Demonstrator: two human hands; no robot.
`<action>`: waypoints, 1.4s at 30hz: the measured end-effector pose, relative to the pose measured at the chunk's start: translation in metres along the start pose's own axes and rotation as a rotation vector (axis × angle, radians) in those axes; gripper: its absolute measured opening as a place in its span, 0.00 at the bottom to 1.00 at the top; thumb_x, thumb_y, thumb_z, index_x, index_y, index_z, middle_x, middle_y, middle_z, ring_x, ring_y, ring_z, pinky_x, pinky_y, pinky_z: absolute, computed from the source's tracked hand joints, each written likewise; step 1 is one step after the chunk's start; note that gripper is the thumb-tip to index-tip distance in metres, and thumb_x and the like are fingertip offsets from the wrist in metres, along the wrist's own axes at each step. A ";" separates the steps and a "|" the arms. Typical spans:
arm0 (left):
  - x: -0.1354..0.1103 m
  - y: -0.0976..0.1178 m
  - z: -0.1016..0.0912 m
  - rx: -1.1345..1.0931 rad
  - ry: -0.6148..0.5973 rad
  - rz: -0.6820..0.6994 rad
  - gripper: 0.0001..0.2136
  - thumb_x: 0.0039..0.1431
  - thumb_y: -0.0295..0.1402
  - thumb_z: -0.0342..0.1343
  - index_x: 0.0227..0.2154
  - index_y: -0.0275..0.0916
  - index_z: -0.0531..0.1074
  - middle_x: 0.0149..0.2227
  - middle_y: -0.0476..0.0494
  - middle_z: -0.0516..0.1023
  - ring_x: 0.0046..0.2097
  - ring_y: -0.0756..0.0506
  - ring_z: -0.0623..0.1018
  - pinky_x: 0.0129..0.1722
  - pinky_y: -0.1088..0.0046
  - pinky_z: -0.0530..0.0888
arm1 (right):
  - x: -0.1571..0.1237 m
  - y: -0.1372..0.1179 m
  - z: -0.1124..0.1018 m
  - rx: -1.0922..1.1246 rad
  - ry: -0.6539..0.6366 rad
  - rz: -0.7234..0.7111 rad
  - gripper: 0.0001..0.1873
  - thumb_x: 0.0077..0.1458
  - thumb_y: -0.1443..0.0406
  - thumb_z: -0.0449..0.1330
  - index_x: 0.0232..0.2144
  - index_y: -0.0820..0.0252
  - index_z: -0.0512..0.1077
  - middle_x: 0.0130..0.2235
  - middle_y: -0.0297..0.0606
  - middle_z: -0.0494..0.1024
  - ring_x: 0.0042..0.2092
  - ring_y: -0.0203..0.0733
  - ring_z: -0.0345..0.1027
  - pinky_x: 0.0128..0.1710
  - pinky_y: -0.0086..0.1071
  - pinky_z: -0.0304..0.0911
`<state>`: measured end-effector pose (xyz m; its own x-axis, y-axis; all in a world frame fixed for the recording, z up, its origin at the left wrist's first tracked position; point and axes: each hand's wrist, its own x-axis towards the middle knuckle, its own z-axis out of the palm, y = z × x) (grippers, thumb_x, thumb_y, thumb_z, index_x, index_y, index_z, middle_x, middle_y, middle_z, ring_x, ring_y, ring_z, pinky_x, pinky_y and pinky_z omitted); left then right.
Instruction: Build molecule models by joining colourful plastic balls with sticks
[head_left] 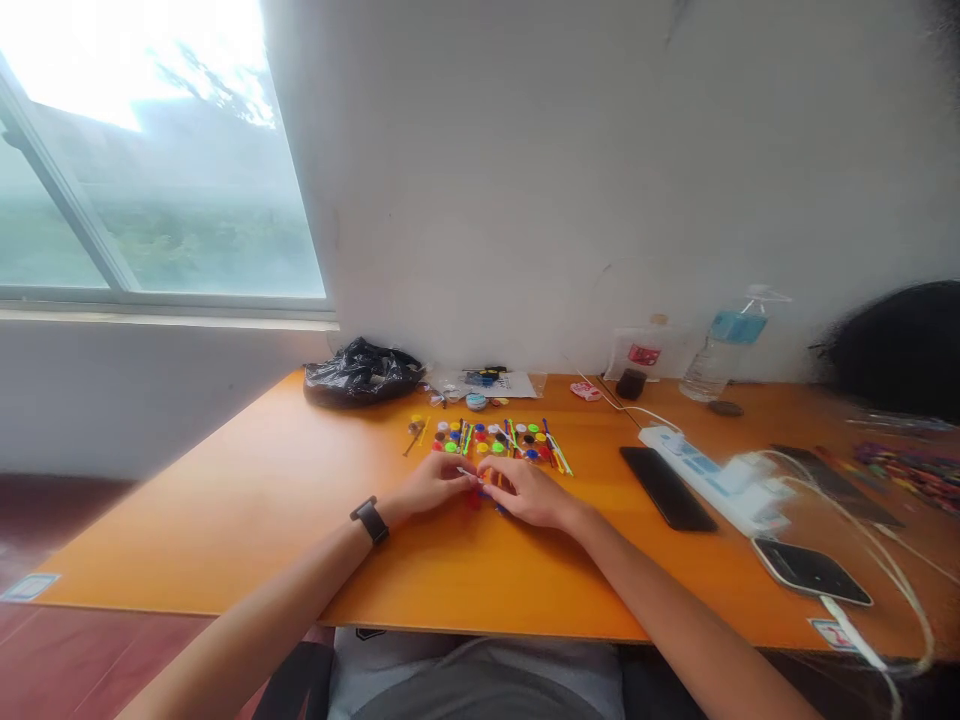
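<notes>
My left hand (441, 482) and my right hand (523, 490) meet above the table's middle, fingertips pinched close together. Between them is something small and whitish, too small to name. A blurred red piece (472, 498) shows just under the fingertips, and a bit of blue lies by my right hand. Right beyond my hands are rows of small coloured round pieces (481, 436) in white, blue, yellow, green, red and black. Thin coloured plastic sticks (556, 450) lie among them and at their right side. A brown and a yellow stick (417, 434) lie at the left.
A black plastic bag (364, 372) sits at the back left of the wooden table (247, 500). Rightward are a black phone (667, 488), a white power strip (712, 480) with cables, a second device (811, 571), a water bottle (724, 350) and a dark-bottomed bottle (631, 382).
</notes>
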<state>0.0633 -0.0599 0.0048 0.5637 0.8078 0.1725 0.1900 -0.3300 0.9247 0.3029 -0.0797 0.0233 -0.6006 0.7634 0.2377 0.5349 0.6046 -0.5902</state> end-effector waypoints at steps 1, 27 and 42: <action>0.000 0.000 0.000 0.004 0.004 -0.002 0.21 0.63 0.50 0.64 0.40 0.34 0.83 0.41 0.37 0.85 0.41 0.42 0.82 0.43 0.69 0.75 | 0.000 0.000 0.000 -0.002 0.000 -0.002 0.11 0.68 0.61 0.58 0.50 0.54 0.75 0.40 0.37 0.81 0.38 0.40 0.73 0.37 0.30 0.63; 0.000 0.003 -0.003 0.026 -0.056 0.061 0.22 0.66 0.50 0.61 0.45 0.33 0.82 0.43 0.36 0.85 0.43 0.42 0.81 0.45 0.69 0.76 | -0.001 -0.003 -0.006 -0.025 -0.018 0.006 0.12 0.66 0.62 0.60 0.51 0.54 0.75 0.42 0.38 0.81 0.38 0.41 0.72 0.39 0.32 0.64; -0.002 0.006 -0.003 -0.001 0.039 0.043 0.21 0.63 0.48 0.65 0.44 0.32 0.82 0.41 0.35 0.85 0.42 0.42 0.82 0.44 0.69 0.76 | 0.003 0.004 0.002 0.009 0.054 -0.011 0.08 0.66 0.64 0.60 0.43 0.58 0.78 0.39 0.40 0.82 0.38 0.42 0.72 0.38 0.32 0.63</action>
<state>0.0608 -0.0623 0.0111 0.5398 0.8113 0.2245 0.1655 -0.3638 0.9167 0.3024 -0.0754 0.0200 -0.5736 0.7678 0.2853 0.5231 0.6114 -0.5938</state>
